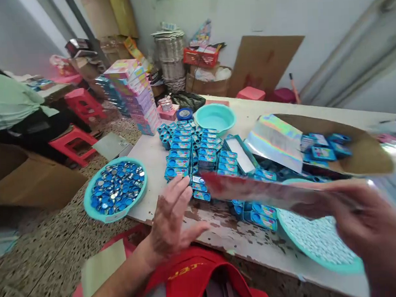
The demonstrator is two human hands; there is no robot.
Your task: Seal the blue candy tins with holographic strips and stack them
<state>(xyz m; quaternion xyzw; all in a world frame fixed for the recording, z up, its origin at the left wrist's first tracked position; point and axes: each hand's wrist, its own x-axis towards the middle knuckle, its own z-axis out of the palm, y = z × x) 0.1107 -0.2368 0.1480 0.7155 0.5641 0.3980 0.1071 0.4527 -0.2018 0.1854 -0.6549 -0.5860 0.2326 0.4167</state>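
Head view, work in progress at a worktop (pixel 152 154). The right hand (pixel 359 221) grasps one end of a flat elongated piece (pixel 258 192), blurred, reddish at its free end and greyer toward the grip; its exact nature cannot be told. The left hand (pixel 171 214) is unclenched, thumb apart from the fingers, and grips nothing; whether its fingertips touch the packets cannot be told. Work appears partway along: many blue packets (pixel 178 154) are set out in close rows, whereas others (pixel 323 152) lie loosely in a carton (pixel 373 155) at the right. Blue and silver discs (pixel 116 188) fill much of the left basin (pixel 89 206), and pale pieces (pixel 318 237) the right basin (pixel 345 268), suggesting that much is left to do. The held piece is raised over the worktop's near part, between the hands; its long axis runs crosswise, roughly along the near edge, the free end pointing left toward the rows.
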